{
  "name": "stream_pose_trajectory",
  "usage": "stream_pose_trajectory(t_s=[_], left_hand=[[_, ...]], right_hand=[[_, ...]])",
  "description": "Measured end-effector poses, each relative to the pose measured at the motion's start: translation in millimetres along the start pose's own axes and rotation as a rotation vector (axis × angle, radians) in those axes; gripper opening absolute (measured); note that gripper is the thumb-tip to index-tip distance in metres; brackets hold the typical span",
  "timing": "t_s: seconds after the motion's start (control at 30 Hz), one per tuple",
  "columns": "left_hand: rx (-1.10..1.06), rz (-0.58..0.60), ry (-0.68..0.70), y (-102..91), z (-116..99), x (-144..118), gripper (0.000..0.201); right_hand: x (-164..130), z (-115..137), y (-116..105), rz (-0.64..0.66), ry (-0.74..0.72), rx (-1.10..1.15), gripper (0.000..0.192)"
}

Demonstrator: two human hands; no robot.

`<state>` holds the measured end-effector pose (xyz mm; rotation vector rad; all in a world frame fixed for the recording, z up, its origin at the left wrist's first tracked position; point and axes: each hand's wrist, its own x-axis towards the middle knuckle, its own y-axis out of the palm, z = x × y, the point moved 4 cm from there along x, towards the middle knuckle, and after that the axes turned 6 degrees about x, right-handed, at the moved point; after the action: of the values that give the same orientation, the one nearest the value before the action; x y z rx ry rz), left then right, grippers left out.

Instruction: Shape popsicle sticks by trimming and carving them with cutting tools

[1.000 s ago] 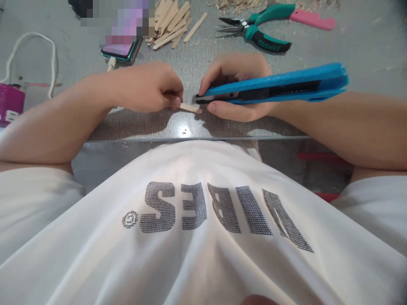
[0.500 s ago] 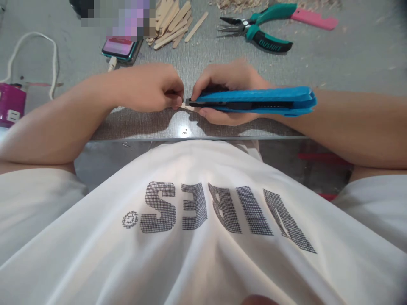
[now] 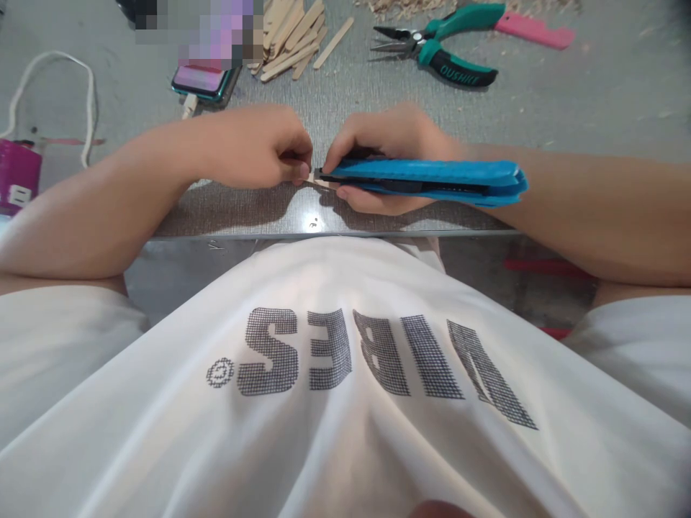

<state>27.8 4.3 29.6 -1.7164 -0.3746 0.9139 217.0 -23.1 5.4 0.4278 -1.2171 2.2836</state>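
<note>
Close to the table's front edge, my right hand [image 3: 389, 137] is wrapped round a blue utility knife [image 3: 432, 176]. Its handle points right over my wrist, and its dark front end faces my left hand. My left hand [image 3: 259, 147] is closed, with thumb and fingertips pinching a thin pale wooden stick [image 3: 322, 183]. The knife's front end lies against or just above the stick, very near my left thumb. My right thumb is by the stick's other end. Most of the stick is hidden by the fingers and the knife.
Several loose wooden craft sticks [image 3: 291, 39] lie at the back, beside a phone [image 3: 202, 83] with a white cable plugged in. Green-handled pliers [image 3: 437, 43] and a pink tool [image 3: 534, 30] lie back right, near wood shavings [image 3: 410, 6]. A purple box [image 3: 19, 176] stands far left.
The rear end of the knife's handle has swung slightly toward my body and to the left. My left hand and the stick have hardly moved.
</note>
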Motion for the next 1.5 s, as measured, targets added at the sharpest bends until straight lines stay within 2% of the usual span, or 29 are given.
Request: stream_pose_trajectory(t_s=[0.23,0.43,0.53,0.67,0.77,0.97,1.13,1.3,1.5], left_hand=[[0.023,0.039,-0.017,-0.9,-1,1,0.035],[-0.035,0.059,0.062,-2.7,2,1,0.045],[-0.009,0.050,0.054,-4.0,0,1,0.051],[0.013,0.075,-0.004,-3.4,1,4,0.040],[-0.037,0.091,0.015,-2.2,5,6,0.031],[-0.031,0.096,0.050,-0.6,13,11,0.033],[-0.026,0.074,0.110,-3.4,12,15,0.025],[0.003,0.100,0.119,-3.9,11,16,0.030],[0.001,0.069,0.157,-3.4,13,18,0.028]], right_hand=[[1,0,4,0.005,-0.040,-0.118,0.023],[4,0,7,0.021,-0.066,-0.231,0.020],[5,-1,5,0.016,-0.076,-0.231,0.021],[7,-2,5,0.031,-0.075,-0.172,0.022],[7,-1,5,0.036,-0.072,-0.135,0.018],[6,-1,4,0.039,-0.053,-0.049,0.015],[5,-3,2,0.042,-0.058,-0.006,0.017],[3,-3,2,0.054,-0.063,-0.005,0.019],[2,-3,2,0.049,-0.086,-0.080,0.021]])
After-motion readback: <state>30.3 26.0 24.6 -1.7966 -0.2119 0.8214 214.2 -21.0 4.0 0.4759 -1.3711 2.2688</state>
